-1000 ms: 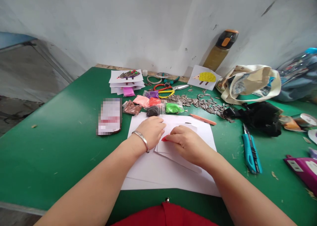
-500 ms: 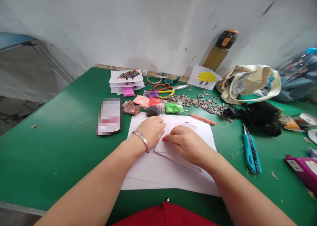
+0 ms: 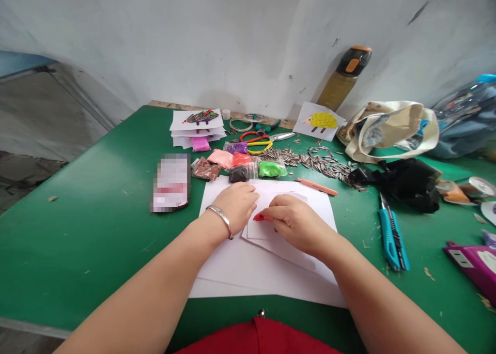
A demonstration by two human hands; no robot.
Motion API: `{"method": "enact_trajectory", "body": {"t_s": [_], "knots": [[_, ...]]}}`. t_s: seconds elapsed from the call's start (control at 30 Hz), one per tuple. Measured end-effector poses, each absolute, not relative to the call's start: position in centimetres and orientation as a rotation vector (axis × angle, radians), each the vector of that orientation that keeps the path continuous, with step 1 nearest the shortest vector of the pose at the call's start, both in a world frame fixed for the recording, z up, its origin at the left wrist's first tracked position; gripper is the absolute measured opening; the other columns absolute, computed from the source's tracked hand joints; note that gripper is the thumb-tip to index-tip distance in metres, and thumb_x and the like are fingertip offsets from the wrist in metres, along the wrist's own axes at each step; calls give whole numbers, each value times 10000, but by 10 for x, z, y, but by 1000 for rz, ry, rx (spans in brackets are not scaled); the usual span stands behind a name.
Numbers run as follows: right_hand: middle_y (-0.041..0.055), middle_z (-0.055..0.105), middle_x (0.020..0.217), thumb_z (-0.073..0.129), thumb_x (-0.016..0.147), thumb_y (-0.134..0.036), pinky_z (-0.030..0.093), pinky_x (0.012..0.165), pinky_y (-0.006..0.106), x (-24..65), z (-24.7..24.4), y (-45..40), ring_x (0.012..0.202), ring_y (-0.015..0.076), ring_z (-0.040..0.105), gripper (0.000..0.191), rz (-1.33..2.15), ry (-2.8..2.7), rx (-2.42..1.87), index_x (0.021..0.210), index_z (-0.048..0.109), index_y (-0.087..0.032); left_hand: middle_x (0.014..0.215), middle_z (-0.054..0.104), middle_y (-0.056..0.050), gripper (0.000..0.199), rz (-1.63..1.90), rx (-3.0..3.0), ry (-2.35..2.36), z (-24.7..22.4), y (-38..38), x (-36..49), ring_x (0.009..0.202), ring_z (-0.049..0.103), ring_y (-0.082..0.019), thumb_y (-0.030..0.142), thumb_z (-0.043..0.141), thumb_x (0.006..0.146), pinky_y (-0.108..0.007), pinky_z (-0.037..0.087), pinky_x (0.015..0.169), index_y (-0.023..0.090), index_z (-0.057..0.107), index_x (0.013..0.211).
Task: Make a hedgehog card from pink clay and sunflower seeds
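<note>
My left hand [image 3: 237,206], with a silver bangle [image 3: 221,219] on its wrist, rests flat on white paper and holds nothing. My right hand [image 3: 296,225] sits on a smaller white paper sheet [image 3: 263,225] and pinches a red drawing tool [image 3: 259,217]. Only the tool's red tip shows, so its exact kind is hidden. Both hands are close together on a stack of white sheets [image 3: 267,276], which lies on the green table [image 3: 77,250].
Beyond the paper lie clay packets [image 3: 240,168], sunflower seeds [image 3: 318,163], scissors [image 3: 259,139] and hedgehog pictures [image 3: 320,121]. To the right are a blue utility knife [image 3: 393,237], black cloth [image 3: 406,186] and a tote bag [image 3: 387,132]. A blurred phone [image 3: 170,182] lies left.
My right hand has curled slightly and shifted a little up the sheet, showing more of the red tip. My left hand has not visibly moved.
</note>
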State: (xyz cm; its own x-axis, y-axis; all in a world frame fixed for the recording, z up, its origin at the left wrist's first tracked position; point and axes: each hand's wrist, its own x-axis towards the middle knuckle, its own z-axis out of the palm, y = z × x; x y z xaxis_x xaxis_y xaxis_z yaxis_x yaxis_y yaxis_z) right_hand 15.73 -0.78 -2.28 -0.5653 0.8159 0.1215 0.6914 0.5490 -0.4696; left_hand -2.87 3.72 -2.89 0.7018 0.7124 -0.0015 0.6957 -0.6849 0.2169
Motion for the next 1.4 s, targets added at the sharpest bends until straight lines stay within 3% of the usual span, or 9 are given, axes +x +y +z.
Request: {"method": "enact_trajectory", "body": {"t_s": [0.53,0.8,0.93,1.03,1.13,1.3,1.4], "knots": [[41,645,827,470,836,-75,402,734,294,156,-25,-8,808,165,539,331,527,-2494,-1242,964,735,-227,878,579,-60,161,118,2696,1127,-27,37,-29,840,528,-193,182,461,889,-341,434,794,157,590,797],[38,632,832,466,895,-177,434,712,278,167,-9,-6,785,150,568,278,608,-2340,-1367,820,728,-230,879,585,-59,166,122,2714,1126,-29,37,-30,848,532,-196,179,450,890,-343,440,789,156,588,800],[40,670,893,418,847,-88,466,761,299,183,-2,-5,874,171,609,340,553,-2234,-1464,929,716,-229,889,594,-66,159,141,2717,1103,-29,39,-31,873,540,-201,171,460,886,-351,446,819,151,601,816],[44,680,971,433,841,-122,463,863,345,199,-1,-7,1041,216,603,323,490,-2152,-1536,968,708,-234,912,606,-76,168,158,2721,1087,-29,40,-32,899,544,-210,175,457,887,-360,448,840,144,615,838],[49,679,1011,428,852,-161,472,864,344,212,-4,-13,1170,246,549,306,475,-2092,-1575,936,712,-238,938,618,-83,170,166,2741,1074,-30,41,-33,922,554,-213,172,460,886,-362,442,871,142,626,862],[46,705,968,446,848,-200,496,739,314,223,-18,-21,944,213,643,297,455,-2038,-1726,968,714,-242,946,630,-87,206,187,2766,1053,-30,42,-31,927,565,-207,175,434,902,-363,429,892,136,635,880],[47,704,955,444,849,-199,484,756,315,225,-23,-18,910,203,638,298,461,-2058,-1756,977,711,-231,887,625,-70,251,176,2785,1046,-27,41,-30,901,561,-198,204,411,922,-355,423,884,144,638,834]]}}
